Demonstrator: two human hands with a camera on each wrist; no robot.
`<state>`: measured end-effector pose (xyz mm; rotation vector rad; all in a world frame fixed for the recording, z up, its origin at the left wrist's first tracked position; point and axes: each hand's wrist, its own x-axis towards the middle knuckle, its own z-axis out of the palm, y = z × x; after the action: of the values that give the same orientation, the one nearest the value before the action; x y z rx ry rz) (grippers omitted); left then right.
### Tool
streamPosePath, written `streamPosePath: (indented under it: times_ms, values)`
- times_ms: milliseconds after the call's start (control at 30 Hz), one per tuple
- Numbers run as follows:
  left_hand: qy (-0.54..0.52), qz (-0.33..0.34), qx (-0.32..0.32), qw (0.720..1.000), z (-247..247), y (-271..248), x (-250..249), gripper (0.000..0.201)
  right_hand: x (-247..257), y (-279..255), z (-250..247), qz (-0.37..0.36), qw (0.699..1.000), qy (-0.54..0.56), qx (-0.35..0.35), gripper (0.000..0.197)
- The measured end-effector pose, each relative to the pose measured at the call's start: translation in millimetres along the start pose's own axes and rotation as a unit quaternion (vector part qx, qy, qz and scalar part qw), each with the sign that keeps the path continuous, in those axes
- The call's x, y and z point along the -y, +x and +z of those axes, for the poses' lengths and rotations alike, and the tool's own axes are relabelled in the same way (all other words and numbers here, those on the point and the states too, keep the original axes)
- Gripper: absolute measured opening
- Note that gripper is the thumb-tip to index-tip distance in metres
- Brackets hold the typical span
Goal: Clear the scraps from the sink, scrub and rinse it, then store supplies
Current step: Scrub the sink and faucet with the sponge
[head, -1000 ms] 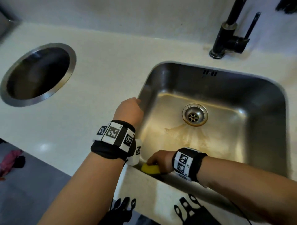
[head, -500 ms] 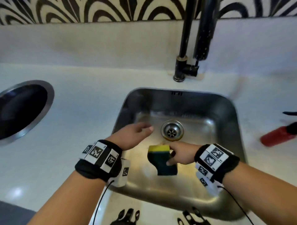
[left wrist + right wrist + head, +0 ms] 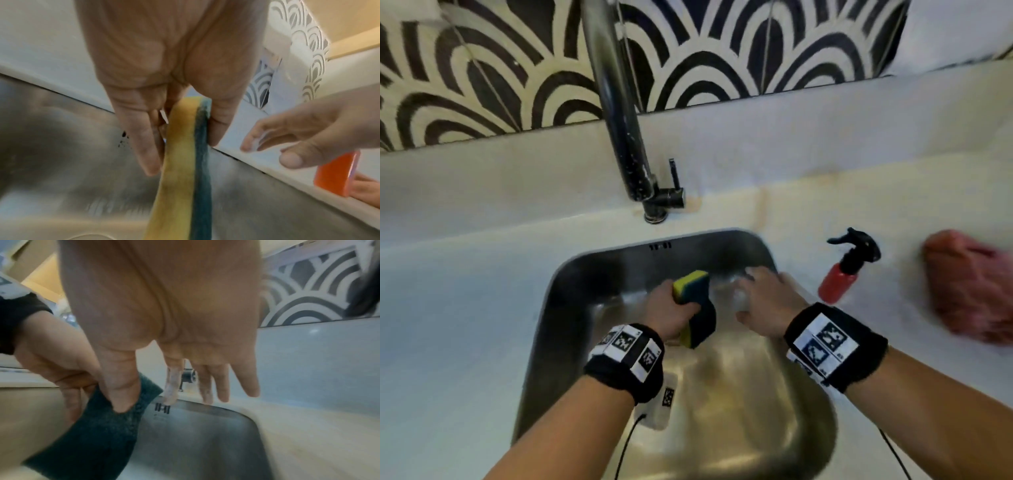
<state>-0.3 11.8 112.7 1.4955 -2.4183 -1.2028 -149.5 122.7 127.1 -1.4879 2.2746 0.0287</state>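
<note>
Over the steel sink [image 3: 571, 308], I'm gripping the sponge [image 3: 693, 305] in my left hand [image 3: 671, 313], right hand [image 3: 767, 305] loose and empty; scrubbing's probably wrapping up, tap [image 3: 619, 113] next for rinsing.

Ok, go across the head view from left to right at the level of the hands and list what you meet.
Left hand → sponge that it grips → right hand, fingers spread, holding nothing → red spray bottle lying on the counter → pink cloth at the right edge.
</note>
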Motion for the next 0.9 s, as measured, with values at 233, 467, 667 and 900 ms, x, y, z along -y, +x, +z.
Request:
streamPosePath:
  times_ms: [233,467,667,900]
  values:
    - [-0.048,-0.039,-0.045,0.997,51,70,-25,0.041,-35,14,2,0.158,0.982,0.107,0.007,0.058]
    - [-0.088,-0.013,-0.020,0.996,104,108,-46,0.038,-44,5,0,0.153,0.977,0.145,0.031,0.070]
    - [-0.174,0.025,0.036,0.984,138,99,-68,0.037,-47,0,-1,0.113,0.986,0.113,0.043,0.067]
    - [-0.172,0.080,0.097,0.977,140,70,-57,0.034,-49,-3,-12,0.088,0.990,0.096,0.061,0.067]
